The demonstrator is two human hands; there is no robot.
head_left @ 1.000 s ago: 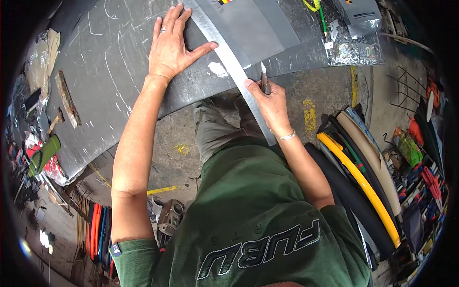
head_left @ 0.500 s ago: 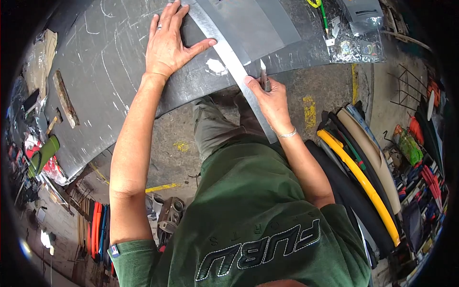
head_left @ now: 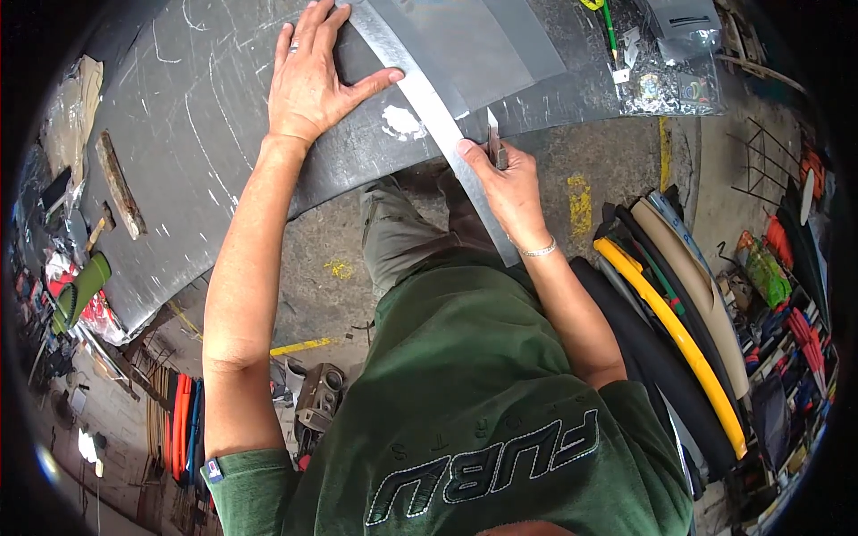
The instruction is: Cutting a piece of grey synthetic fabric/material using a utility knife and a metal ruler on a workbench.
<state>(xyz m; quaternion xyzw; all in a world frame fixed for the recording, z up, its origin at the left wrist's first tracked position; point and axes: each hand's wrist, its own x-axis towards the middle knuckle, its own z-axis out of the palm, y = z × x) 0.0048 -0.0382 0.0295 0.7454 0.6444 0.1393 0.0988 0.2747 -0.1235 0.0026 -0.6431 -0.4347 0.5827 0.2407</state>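
Observation:
My left hand (head_left: 315, 79) lies flat, fingers spread, on a long metal straightedge (head_left: 427, 103) and the dark grey scratched table top (head_left: 197, 116). The straightedge runs diagonally over a grey sheet (head_left: 483, 45) and past the table's near edge. My right hand (head_left: 505, 183) grips a small knife (head_left: 493, 141), its blade against the right side of the straightedge at the sheet's near edge.
Rolled yellow, beige and black material (head_left: 679, 322) stands at my right. A strip of wood (head_left: 118, 183) and a green object (head_left: 79, 290) lie at the table's left. A clear bag with small parts (head_left: 666, 85) sits at the far right corner. Concrete floor below.
The knife hand has slid slightly toward me along the straightedge. The left hand keeps pressing in the same place.

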